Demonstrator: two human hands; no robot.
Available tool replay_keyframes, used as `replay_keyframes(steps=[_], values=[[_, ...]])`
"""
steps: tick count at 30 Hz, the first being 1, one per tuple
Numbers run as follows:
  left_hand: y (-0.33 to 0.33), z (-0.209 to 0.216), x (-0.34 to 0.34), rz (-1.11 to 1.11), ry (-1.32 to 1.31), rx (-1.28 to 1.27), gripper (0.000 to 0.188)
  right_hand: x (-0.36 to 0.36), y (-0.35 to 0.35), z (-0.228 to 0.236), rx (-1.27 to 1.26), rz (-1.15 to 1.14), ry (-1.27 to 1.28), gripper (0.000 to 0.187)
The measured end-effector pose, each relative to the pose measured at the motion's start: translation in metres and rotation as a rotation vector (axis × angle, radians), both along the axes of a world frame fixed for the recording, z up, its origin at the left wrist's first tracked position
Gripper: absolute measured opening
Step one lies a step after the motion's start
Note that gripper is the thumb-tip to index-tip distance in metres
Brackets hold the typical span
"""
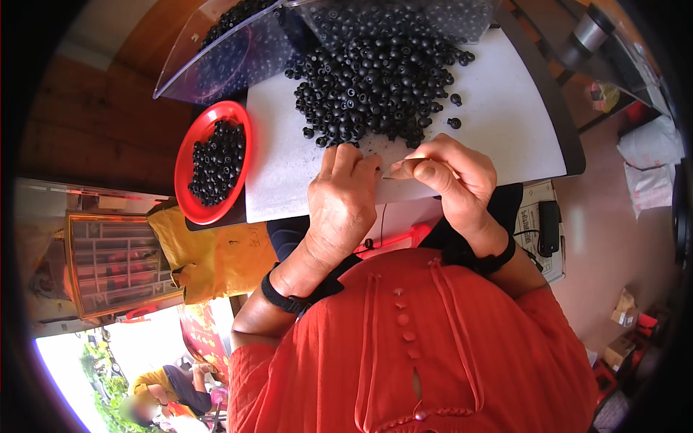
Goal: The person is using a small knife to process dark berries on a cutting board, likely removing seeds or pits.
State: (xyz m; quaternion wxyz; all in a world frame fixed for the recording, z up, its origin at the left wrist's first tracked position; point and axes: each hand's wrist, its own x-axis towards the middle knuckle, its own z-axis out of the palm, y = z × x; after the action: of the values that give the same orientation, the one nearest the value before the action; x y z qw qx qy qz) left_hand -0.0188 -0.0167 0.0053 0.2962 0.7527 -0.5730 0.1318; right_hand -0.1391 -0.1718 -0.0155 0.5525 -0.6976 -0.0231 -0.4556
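My left hand (341, 189) is closed in a pinch at the near edge of the white work surface (278, 166). Between its fingertips a small black round part (377, 169) shows, mostly covered by the fingers. My right hand (462, 180) grips a small knife (397, 171), its pointed blade aimed left at the part; whether they touch I cannot tell. Just beyond both hands lies a big heap of small black round parts (375, 86), hollow or knobbed at one end. A few loose ones (454, 123) lie at its right.
A red plate (186, 202) with similar black parts stands on the left. A clear plastic bin (173, 83) lies tilted behind the heap. A metal cup (593, 29) is at the far right. Below left hangs a yellow bag (216, 252); another person (170, 386) sits farther off.
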Motion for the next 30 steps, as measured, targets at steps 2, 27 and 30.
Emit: replay_keyframes(steps=[2, 27, 30], values=[[-0.001, -0.003, 0.002, 0.016, 0.052, -0.037, 0.019, 0.000, -0.001, 0.001, -0.025, 0.001, 0.016, 0.011], [0.042, -0.007, 0.017, -0.170, 1.529, -0.449, 0.019, 0.021, 0.028, 0.016, -0.095, -0.093, 0.398, 0.017], [0.040, -0.010, 0.017, -0.209, 1.576, -0.499, 0.021, 0.023, 0.029, 0.014, -0.081, -0.113, 0.427, 0.018]])
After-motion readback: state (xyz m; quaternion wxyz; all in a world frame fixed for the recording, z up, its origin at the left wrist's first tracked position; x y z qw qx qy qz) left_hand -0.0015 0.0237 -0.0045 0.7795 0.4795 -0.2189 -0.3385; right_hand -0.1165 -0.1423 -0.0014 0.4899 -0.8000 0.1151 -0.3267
